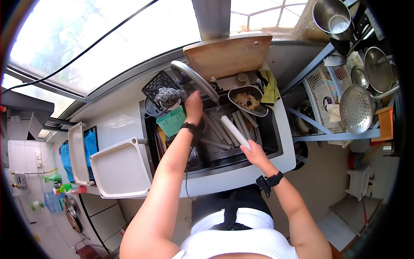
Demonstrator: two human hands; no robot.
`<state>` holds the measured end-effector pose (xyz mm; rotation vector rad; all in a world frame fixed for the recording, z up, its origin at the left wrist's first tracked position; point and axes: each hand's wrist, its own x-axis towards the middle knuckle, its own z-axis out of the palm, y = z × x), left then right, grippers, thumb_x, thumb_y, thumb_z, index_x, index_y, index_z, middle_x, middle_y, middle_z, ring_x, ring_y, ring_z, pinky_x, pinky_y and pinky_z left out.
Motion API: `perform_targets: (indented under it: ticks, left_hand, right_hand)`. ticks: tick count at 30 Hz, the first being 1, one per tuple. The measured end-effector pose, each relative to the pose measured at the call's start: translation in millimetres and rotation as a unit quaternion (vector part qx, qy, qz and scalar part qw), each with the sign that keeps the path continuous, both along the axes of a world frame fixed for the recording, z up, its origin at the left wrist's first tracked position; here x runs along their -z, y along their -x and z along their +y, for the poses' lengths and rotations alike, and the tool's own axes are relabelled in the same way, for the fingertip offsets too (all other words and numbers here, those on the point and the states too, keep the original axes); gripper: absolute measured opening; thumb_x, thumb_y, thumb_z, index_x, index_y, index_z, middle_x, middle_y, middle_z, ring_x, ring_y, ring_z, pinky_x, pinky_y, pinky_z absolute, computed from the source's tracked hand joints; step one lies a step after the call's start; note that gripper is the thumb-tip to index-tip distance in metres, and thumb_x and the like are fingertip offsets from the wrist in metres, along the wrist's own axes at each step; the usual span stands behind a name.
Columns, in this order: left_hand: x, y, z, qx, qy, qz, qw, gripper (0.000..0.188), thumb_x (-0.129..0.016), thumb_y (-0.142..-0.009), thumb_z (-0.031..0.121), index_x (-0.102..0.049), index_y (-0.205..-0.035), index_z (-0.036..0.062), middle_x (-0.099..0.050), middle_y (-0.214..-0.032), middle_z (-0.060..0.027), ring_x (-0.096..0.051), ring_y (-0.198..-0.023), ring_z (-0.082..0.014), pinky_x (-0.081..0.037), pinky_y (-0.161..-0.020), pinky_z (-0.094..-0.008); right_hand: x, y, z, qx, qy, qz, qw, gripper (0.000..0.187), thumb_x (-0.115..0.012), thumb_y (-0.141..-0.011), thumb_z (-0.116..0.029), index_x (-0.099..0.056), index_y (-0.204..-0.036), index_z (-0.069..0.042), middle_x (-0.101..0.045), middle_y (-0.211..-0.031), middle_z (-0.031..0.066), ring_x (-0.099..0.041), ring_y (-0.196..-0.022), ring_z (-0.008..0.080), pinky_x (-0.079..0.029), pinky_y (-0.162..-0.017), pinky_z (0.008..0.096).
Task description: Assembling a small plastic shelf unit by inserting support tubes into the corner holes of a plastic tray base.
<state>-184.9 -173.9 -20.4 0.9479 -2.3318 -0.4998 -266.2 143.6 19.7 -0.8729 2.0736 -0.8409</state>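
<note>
My right hand is closed around the lower end of a long white rod, which slants up and left over the dark sink. Whether the rod is a peeled root or something else, I cannot tell. Several similar greyish-tan rods lie in the basin under it. At the sink's back edge my left hand is beneath the arched silver faucet. Its fingers look closed, but whatever they grip is hidden. Beside that wrist are a green plastic basket and a ball of steel wool.
A bowl of food scraps and a yellow-green cloth rest at the sink's back right. Behind the faucet leans a wooden board. White trays stand left; a blue rack with a perforated skimmer stands right.
</note>
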Motion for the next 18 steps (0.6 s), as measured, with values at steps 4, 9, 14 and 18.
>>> perform_targets:
  ticks: [4, 9, 14, 18]
  left_hand:
    - [3.7, -8.4, 18.0, -0.002, -0.034, 0.073, 0.997, 0.025, -0.055, -0.088, 0.002, -0.060, -0.112, 0.0019, -0.066, -0.103, -0.0201, -0.064, -0.095, -0.0372, -0.052, -0.080, -0.0421]
    - [30.1, -29.2, 64.6, -0.103, -0.487, 0.150, 0.854, 0.037, -0.056, -0.093, 0.011, -0.046, -0.126, -0.0029, -0.061, -0.116, -0.0188, -0.062, -0.107, -0.0303, -0.050, -0.090, -0.0387]
    - [12.3, -11.8, 112.2, -0.029, -0.828, 0.193, 0.525, 0.045, -0.048, -0.102, 0.033, -0.046, -0.120, -0.0082, -0.059, -0.115, -0.0191, -0.059, -0.107, -0.0307, -0.048, -0.094, -0.0440]
    - [31.2, -7.1, 100.8, 0.104, -0.812, 0.219, 0.531, 0.037, -0.044, -0.104, 0.025, -0.044, -0.121, -0.0076, -0.053, -0.123, -0.0216, -0.055, -0.115, -0.0330, -0.044, -0.104, -0.0448]
  right_hand:
    - [5.6, -1.5, -8.2, 0.020, 0.026, -0.016, 0.999, 0.037, -0.059, -0.092, -0.031, -0.054, -0.105, 0.003, -0.064, -0.091, 0.0275, -0.061, -0.089, 0.0453, -0.048, -0.076, 0.0463]
    - [29.2, -4.6, -33.2, 0.020, 0.086, -0.029, 0.996, 0.041, -0.054, -0.092, -0.027, -0.050, -0.122, 0.001, -0.063, -0.103, 0.0280, -0.060, -0.099, 0.0443, -0.047, -0.085, 0.0462]
    - [27.4, -5.6, -56.8, 0.040, 0.132, -0.015, 0.990, 0.042, -0.052, -0.094, -0.026, -0.047, -0.128, -0.002, -0.063, -0.110, 0.0273, -0.059, -0.104, 0.0449, -0.047, -0.087, 0.0470]
    - [21.4, -14.2, -74.4, 0.021, 0.131, 0.007, 0.991, 0.042, -0.054, -0.096, -0.022, -0.042, -0.130, -0.002, -0.061, -0.113, 0.0238, -0.060, -0.105, 0.0411, -0.047, -0.087, 0.0431]
